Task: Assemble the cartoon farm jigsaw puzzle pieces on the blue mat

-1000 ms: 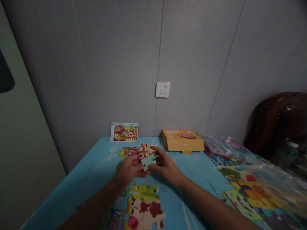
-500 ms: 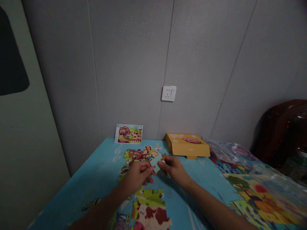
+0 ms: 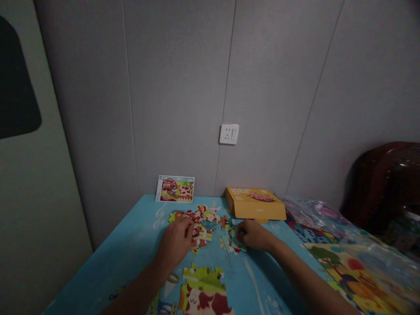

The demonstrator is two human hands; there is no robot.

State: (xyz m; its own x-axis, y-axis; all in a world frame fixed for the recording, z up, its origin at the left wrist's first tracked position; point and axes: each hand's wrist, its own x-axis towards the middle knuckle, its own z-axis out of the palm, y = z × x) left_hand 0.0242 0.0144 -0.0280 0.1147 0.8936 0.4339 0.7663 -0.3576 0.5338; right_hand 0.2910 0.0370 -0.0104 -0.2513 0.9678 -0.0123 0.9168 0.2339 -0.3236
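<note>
Loose puzzle pieces lie in a heap near the middle of the blue table. My left hand is at the heap's left side, fingers curled at its edge; what they hold, if anything, is hidden. On the right, my right hand has bent fingers on a pale puzzle piece, with other pieces beside it; its grip is hard to make out. Closer to me lies a joined puzzle section showing a cow and green grass.
A picture card leans on the wall beyond the heap, with a yellow box to its right. Plastic wrapping and a colourful picture sheet cover the table's right side. A dark red chair stands behind.
My hands have moved apart from the pale piece between them. The left went left to the heap, and the right went right, down to the pale pieces on the table.
</note>
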